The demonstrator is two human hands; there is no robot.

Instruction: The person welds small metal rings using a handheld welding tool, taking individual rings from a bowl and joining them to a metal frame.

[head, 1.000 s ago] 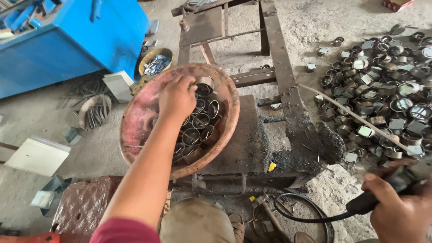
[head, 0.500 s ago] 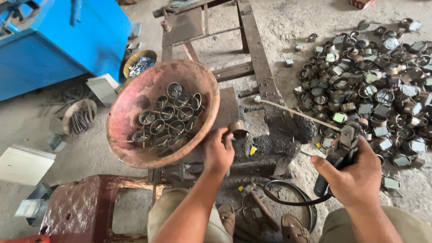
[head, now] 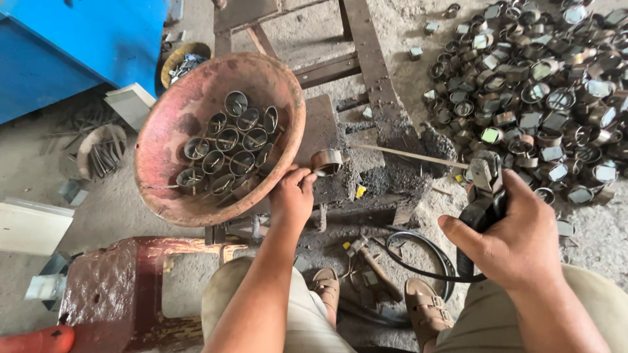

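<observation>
Head view: left hand [head: 291, 199] holds metal ring [head: 326, 161]; right hand [head: 513, 235] grips electrode holder [head: 483, 196].

view: head camera, the only view, looking steeply down from above the seated person's knees
facing: pointing toward the red bowl [head: 196, 131], floor beyond it
nearness: sitting close, bowl filling upper-left centre
shared: none, single view

Round pan [head: 176, 189]: faded red, dark rust patches. Metal rings [head: 229, 147] inside: dull grey steel. Ring [head: 326, 161] at the fingertips: tarnished brown-grey. Electrode holder [head: 483, 196]: black. Cabinet [head: 72, 46]: bright blue. Stool [head: 111, 291]: dark red, worn. Trousers [head: 301, 314]: khaki. Sandals [head: 425, 310]: tan.
</observation>
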